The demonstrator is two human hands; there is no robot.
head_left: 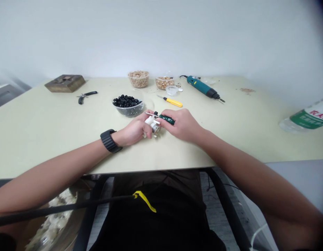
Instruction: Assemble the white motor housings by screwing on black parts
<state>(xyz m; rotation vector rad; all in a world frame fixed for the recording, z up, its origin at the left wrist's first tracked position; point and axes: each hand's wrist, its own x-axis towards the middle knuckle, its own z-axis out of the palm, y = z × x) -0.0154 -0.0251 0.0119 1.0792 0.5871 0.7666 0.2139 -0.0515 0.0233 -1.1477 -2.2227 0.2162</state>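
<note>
Head view: a light white plastic housing (150, 121) is pinched at its body by the left hand (134, 130). A green screwdriver (166, 119) is gripped by the right hand (182, 125).

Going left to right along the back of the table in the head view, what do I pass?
Wooden block → pliers → bowl of tan pieces → smaller bowl of tan pieces → electric screwdriver
</note>
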